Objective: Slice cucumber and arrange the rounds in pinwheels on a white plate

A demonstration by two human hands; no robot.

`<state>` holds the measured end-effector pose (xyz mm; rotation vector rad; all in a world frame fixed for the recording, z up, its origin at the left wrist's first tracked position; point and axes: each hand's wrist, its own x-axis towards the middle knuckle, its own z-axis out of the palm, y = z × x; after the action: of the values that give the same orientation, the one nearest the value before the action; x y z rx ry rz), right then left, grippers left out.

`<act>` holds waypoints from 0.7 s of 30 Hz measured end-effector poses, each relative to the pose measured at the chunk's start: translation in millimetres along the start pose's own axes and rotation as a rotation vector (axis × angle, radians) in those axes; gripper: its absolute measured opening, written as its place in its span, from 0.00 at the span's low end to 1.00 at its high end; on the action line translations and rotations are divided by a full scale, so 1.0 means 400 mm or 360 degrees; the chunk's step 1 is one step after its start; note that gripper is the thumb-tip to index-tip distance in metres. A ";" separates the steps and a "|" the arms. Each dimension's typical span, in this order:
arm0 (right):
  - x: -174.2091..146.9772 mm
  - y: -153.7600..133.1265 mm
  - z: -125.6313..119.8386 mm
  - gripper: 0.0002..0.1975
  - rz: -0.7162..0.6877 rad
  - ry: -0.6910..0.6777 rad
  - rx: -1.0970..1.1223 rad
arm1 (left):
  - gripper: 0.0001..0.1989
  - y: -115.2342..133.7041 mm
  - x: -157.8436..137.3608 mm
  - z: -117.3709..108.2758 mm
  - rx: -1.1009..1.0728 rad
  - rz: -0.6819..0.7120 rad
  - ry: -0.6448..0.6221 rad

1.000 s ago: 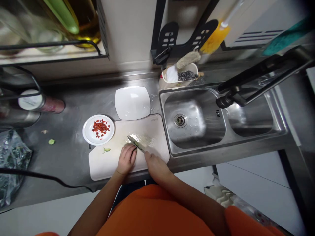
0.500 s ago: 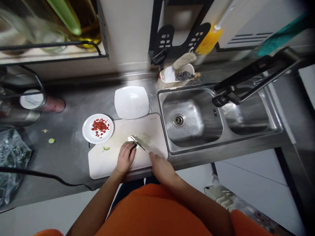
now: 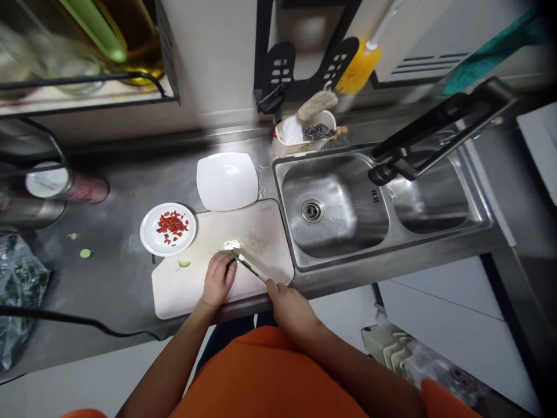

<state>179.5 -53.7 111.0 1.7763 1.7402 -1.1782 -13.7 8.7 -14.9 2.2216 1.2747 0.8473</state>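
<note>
My right hand (image 3: 290, 307) is closed around the handle of a kitchen knife (image 3: 251, 268). Its blade slants up and left over the white cutting board (image 3: 183, 296), its tip end beside my left hand (image 3: 219, 277). The curled fingers of that hand press a dark green piece, apparently cucumber, against the board; most of it is hidden by fingers and blade. Pale wet bits lie on the board just beyond the blade. A couple of thin green slivers (image 3: 184, 264) rest left of my left hand.
A white plate of red goji berries (image 3: 173, 225) overlaps the board's left corner. An empty square white plate (image 3: 227, 181) stands behind it. To the right is the double sink (image 3: 335, 203) with a black faucet (image 3: 439, 133). A green end slice (image 3: 86, 253) and plastic bag (image 3: 21, 290) lie left.
The view has shifted slightly, so the counter things appear a little further left. The knife's tip end sits slightly lower, close by my left fingers, which still hold the green piece.
</note>
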 end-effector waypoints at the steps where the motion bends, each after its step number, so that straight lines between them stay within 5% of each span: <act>1: 0.000 0.000 0.000 0.19 0.0001 -0.0004 0.0000 | 0.12 0.000 0.000 0.000 0.0003 0.0000 0.0002; 21: 0.010 -0.009 -0.023 0.17 0.0003 -0.0041 -0.0025 | 0.10 0.008 0.006 -0.002 0.0039 -0.0004 0.0009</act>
<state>178.4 -43.4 114.0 1.7454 1.7283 -1.1782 -11.5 9.2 -11.8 2.2376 1.2967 0.8424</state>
